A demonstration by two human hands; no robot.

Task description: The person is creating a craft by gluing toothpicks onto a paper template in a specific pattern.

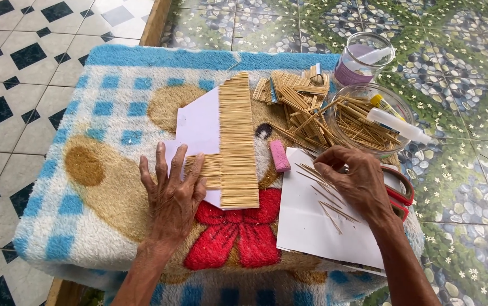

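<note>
Here, card: a white paper card (pixel 198 127) lies flat on the fluffy blanket (pixel 94 187), near the middle.
Stick mat: thin tan sticks are stuck side by side on the card (pixel 238 130). They make one tall strip, with a short strip poking out to the left near the bottom. The sticks lie flat and close, with neat edges.
Left hand: the left hand (pixel 171 195) lies flat with fingers spread. The fingertips press on the short strip and the card's edge. It grips nothing.
Right hand: the right hand (pixel 357 178) is bent over a white sheet (pixel 306 226). Its fingertips are pinched near some loose sticks (pixel 326 195) there. I cannot tell if it has one.
Sheet: it lies just right of the card, on the red bow part of the blanket.
Pink block: a small pink block (pixel 279 155) lies between card and sheet.
Scissors: red scissors (pixel 399 190) peek out from under the right hand.
Bowl: a clear bowl (pixel 368 122) holds more sticks and a glue tube (pixel 399 124).
Pile: a stick pile (pixel 300 102) sits left of the bowl.
Jar: a clear jar (pixel 363 56) stands behind the bowl.
</note>
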